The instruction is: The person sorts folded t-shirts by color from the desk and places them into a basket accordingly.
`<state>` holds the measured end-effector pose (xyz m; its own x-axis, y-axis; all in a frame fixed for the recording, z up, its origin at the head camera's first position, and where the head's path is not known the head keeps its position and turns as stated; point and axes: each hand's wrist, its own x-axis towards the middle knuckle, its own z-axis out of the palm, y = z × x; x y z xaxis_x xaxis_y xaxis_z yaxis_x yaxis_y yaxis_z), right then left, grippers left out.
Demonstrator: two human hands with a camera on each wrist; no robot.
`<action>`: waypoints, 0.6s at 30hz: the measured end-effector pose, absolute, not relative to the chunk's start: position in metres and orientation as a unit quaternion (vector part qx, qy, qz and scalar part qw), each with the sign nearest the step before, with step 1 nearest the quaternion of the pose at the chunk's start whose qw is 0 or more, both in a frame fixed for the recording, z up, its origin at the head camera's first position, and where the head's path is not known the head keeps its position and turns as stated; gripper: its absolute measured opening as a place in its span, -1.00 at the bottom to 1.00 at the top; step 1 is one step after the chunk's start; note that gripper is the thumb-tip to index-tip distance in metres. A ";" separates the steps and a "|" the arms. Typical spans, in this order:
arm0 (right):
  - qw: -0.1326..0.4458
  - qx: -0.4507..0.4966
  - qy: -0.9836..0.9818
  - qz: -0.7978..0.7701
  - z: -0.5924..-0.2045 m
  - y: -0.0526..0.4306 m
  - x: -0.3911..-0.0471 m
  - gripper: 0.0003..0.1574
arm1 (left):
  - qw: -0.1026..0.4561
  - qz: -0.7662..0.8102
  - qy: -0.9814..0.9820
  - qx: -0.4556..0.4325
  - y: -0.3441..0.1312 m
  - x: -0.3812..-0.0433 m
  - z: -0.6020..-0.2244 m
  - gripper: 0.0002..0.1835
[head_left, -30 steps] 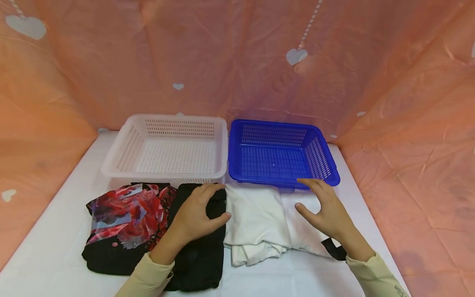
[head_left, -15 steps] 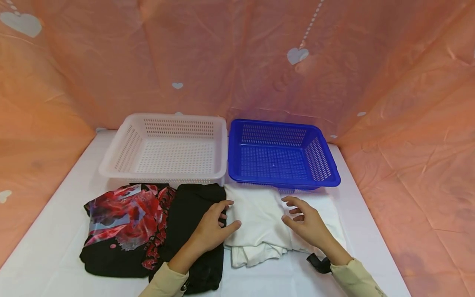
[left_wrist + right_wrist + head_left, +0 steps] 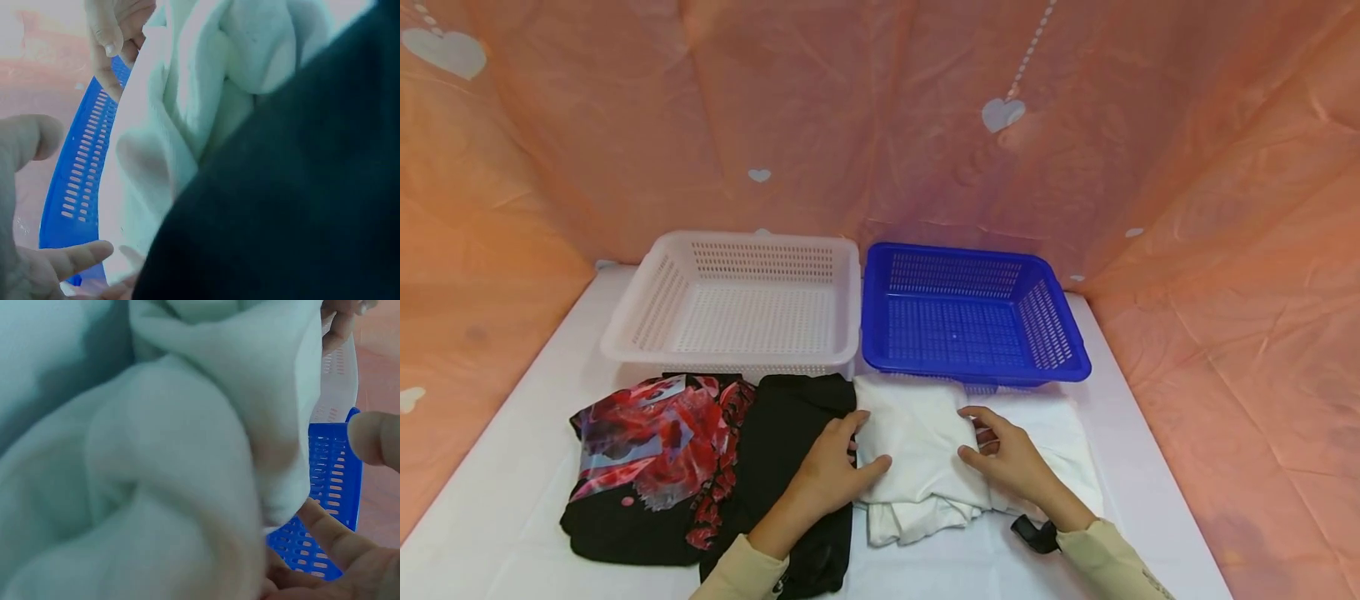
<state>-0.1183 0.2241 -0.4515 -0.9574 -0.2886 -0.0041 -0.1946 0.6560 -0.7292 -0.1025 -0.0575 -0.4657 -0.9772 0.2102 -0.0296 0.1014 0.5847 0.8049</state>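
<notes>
A folded white garment (image 3: 917,437) lies on the white table, its lower edge crumpled. My left hand (image 3: 829,475) is at its left side, fingertips right at the edge and thumb spread over the top. At the opposite side my right hand (image 3: 1013,460) lines up its fingers along the edge, thumb apart from them. In the right wrist view, the fingers (image 3: 334,534) reach the side of the white cloth (image 3: 169,437). Another white garment (image 3: 1067,433) lies partly under my right hand. Beneath my left forearm is a folded black garment (image 3: 790,425).
A black garment with a red print (image 3: 655,442) lies at the left. Behind the clothes stand a white perforated basket (image 3: 730,357) and a blue one (image 3: 970,368), side by side with nothing in them. An orange curtain (image 3: 880,125) with hearts encloses the table.
Both hands have come down and inward, from apart above the clothes to the two sides of the folded white garment. The clothes and baskets stay in place.
</notes>
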 end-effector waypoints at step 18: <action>0.104 -0.154 0.902 -0.390 -0.458 0.224 -0.120 -0.18 | 0.025 0.428 0.901 0.073 -0.039 -0.101 -0.473 -0.09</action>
<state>-0.1199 0.2239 -0.4577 -0.9313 -0.3581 -0.0671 -0.1963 0.6482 -0.7357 -0.1009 -0.0385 -0.4728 -0.9880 0.1531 0.0176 0.1104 0.6236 0.7739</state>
